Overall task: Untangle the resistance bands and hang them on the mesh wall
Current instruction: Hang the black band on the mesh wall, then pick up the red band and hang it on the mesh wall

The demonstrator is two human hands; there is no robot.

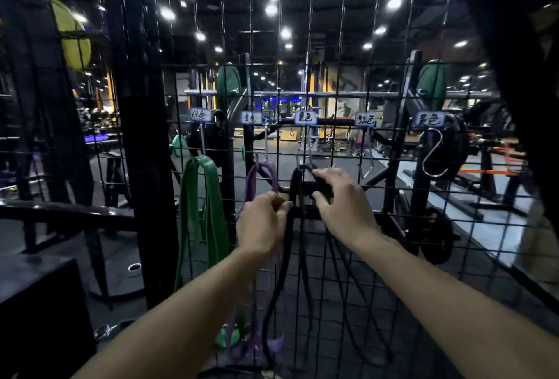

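Note:
A black resistance band (273,291) hangs over a hook on the black mesh wall (390,257), under the middle label. My left hand (262,221) grips its left strands just below the hook. My right hand (341,200) pinches the band's top loop at the hook between thumb and fingers. A green band (208,203) hangs from the leftmost hook. A purple band (262,170) hangs from the second hook, its lower part partly behind my left forearm.
Several small labels (305,117) run along the mesh above the hooks. An S-hook (433,154) at the right hangs with nothing on it, another bare hook (369,157) beside it. A black box (39,303) stands at lower left. Gym racks and weight plates stand behind the mesh.

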